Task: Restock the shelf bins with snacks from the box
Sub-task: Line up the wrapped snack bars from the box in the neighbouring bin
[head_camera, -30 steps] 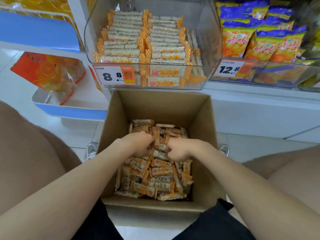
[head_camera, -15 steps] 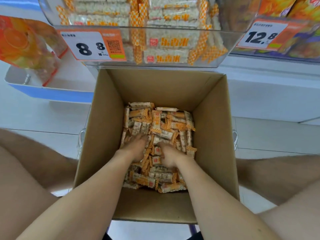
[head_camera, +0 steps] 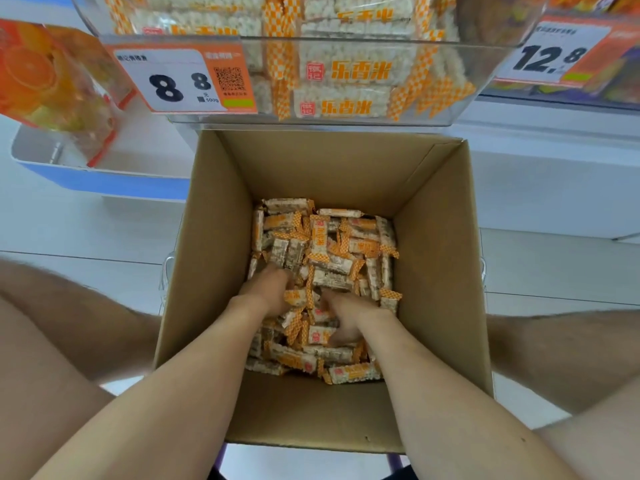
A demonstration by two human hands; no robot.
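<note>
Nearest the camera, two bare forearms are seen reaching down into an open cardboard box (head_camera: 214, 271), which is flanked by the person's bare legs; the left hand (head_camera: 266, 289) and the right hand (head_camera: 346, 317) are set side by side, close together but apart, on the heap of snack bars (head_camera: 322, 237) that fills the bottom of the box; the fingers of both hands are bent downward and sunk among the orange-and-white wrappers, so whether any bar is actually gripped cannot be told; a few loose bars are lodged between the two sets of fingers, more are spread just beyond the fingertips up to the far wall of the box, and others lie behind the fingers, under the wrists; well beyond the fingers and above the far edge of the box, a clear shelf bin (head_camera: 346, 121) is seen, stacked with neat rows of the same bars; a price tag marked 8.8 (head_camera: 180, 81) is fixed on its front, far to the left of the left fingers; a second tag marked 12.8 (head_camera: 550, 57) is seen far to the right of the right fingers; an orange fruit-printed bag (head_camera: 52, 84) is placed on a blue-edged shelf (head_camera: 104, 185) at far left.
</note>
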